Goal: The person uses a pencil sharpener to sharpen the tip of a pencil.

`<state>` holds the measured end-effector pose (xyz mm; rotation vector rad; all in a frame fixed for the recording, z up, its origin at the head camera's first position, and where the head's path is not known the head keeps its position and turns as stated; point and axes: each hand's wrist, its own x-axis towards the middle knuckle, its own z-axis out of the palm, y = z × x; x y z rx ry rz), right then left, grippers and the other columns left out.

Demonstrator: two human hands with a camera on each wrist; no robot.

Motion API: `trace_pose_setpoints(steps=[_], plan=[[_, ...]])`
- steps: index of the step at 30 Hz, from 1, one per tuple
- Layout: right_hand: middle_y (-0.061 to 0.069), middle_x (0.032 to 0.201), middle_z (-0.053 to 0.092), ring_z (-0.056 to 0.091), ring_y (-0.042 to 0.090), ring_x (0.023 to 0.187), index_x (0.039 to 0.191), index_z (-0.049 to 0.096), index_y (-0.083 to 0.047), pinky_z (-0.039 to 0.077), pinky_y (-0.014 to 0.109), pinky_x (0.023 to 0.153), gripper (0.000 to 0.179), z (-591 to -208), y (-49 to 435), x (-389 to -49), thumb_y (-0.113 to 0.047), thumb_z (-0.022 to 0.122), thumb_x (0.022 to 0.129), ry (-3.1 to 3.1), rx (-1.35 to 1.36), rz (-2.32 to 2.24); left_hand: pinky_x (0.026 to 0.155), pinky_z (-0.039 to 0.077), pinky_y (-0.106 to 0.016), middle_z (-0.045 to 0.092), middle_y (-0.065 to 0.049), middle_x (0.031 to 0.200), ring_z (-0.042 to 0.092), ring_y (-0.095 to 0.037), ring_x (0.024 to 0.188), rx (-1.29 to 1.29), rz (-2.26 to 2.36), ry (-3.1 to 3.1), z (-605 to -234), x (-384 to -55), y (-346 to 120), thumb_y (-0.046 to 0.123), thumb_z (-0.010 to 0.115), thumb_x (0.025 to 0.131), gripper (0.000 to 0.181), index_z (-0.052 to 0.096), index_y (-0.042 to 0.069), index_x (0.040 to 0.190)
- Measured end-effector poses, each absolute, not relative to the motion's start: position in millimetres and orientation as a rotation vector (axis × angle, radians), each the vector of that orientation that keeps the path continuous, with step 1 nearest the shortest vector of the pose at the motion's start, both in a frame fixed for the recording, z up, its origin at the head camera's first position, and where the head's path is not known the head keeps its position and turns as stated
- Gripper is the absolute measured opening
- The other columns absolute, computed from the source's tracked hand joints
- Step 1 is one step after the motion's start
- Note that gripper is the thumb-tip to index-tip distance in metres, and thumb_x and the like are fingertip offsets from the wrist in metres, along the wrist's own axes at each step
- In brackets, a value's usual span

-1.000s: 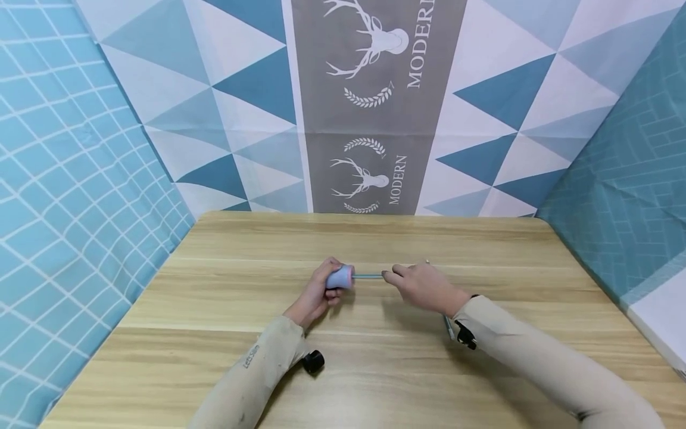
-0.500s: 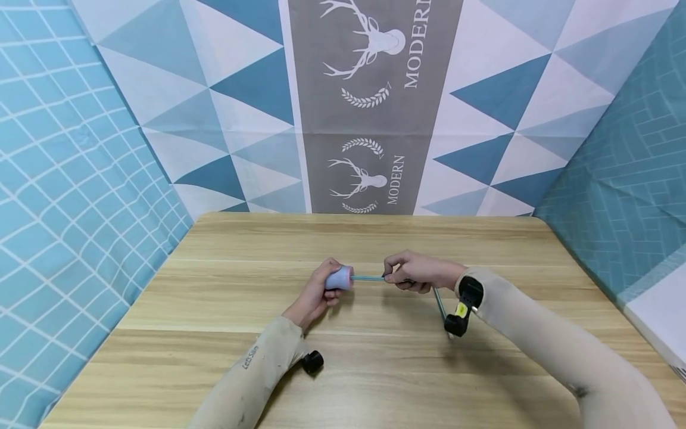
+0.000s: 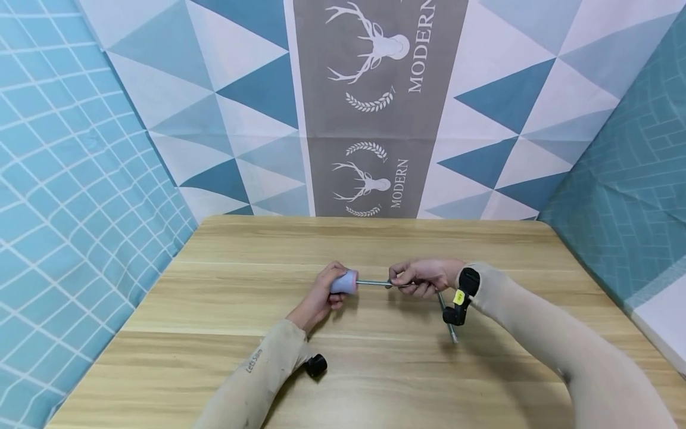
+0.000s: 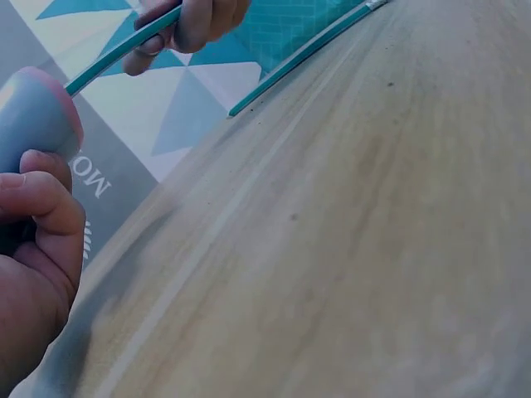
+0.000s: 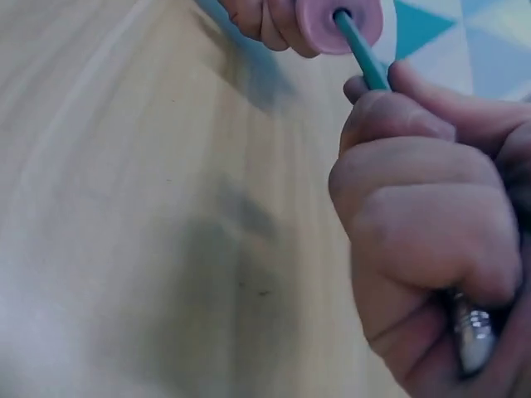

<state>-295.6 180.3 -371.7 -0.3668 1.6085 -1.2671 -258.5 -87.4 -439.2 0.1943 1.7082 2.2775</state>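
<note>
In the head view my left hand (image 3: 323, 293) grips a lavender-blue pencil sharpener (image 3: 345, 282), its pink end facing right. A green pencil (image 3: 373, 283) runs into the hole in that pink end (image 5: 318, 26), as the right wrist view shows. My right hand (image 3: 421, 277) pinches the pencil, fingers curled round it. The pencil's metal ferrule and pale eraser (image 5: 474, 338) poke out below the curled fingers. Both hands are held above the table. A second green pencil (image 4: 303, 58) lies on the table beyond the hands in the left wrist view.
The wooden table (image 3: 375, 381) extends on all sides of the hands. A patterned cloth (image 3: 370, 119) hangs behind its far edge, with blue cloths at both sides. A white object (image 3: 661, 325) stands beyond the right edge. Wrist cameras (image 3: 316, 365) stick out below the sleeves.
My right hand has rolled over on the pencil, turning its wrist camera to face up, and has since sunk slightly. The left hand has stayed on the sharpener, nearly still.
</note>
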Motion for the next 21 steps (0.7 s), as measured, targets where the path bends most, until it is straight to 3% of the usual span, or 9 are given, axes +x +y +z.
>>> trace_pose_setpoints(steps=[5, 9, 13, 17, 21], plan=[[0.001, 0.062, 0.045, 0.029, 0.009, 0.045, 0.114, 0.049, 0.011, 0.025, 0.022, 0.042, 0.033, -359, 176, -286, -0.018, 0.055, 0.102, 1.946, -0.526, -1.139, 0.04, 0.03, -0.018, 0.055, -0.007, 0.079, 0.04, -0.007, 0.049, 0.17, 2.291, 1.711, -439, -258, -87, 0.026, 0.053, 0.091, 0.008, 0.053, 0.018, 0.089], [0.006, 0.067, 0.06, 0.037, 0.012, 0.046, 0.118, 0.063, 0.002, 0.034, 0.025, 0.045, 0.029, -347, 178, -275, -0.02, 0.054, 0.103, 2.18, -0.681, -0.978, 0.04, 0.03, -0.018, 0.055, -0.007, 0.079, 0.04, -0.007, 0.049, 0.179, 2.277, 1.702, -439, -258, -88, 0.025, 0.051, 0.092, 0.007, 0.052, 0.018, 0.089], [0.006, 0.079, 0.066, 0.05, 0.013, 0.055, 0.13, 0.061, -0.006, 0.042, 0.029, 0.051, 0.037, -338, 186, -263, -0.03, 0.053, 0.104, 2.395, -0.808, -0.804, 0.041, 0.03, -0.018, 0.054, -0.007, 0.08, 0.039, -0.007, 0.05, 0.188, 2.268, 1.69, -438, -258, -88, 0.025, 0.05, 0.093, 0.007, 0.051, 0.019, 0.09], [-0.003, 0.087, 0.065, 0.056, 0.008, 0.066, 0.132, 0.06, -0.008, 0.047, 0.028, 0.059, 0.042, -343, 192, -250, -0.034, 0.062, 0.098, 2.754, -1.18, -0.521, 0.041, 0.03, -0.018, 0.056, -0.007, 0.08, 0.039, -0.006, 0.05, 0.199, 2.269, 1.683, -438, -258, -87, 0.026, 0.05, 0.093, 0.008, 0.051, 0.018, 0.091], [-0.002, 0.085, 0.062, 0.053, 0.007, 0.061, 0.127, 0.061, -0.007, 0.047, 0.025, 0.054, 0.039, -358, 192, -240, -0.015, 0.072, 0.091, 3.001, -1.65, -0.158, 0.041, 0.028, -0.017, 0.055, -0.006, 0.079, 0.038, -0.005, 0.049, 0.201, 2.281, 1.676, -438, -260, -88, 0.026, 0.049, 0.093, 0.008, 0.05, 0.018, 0.092]])
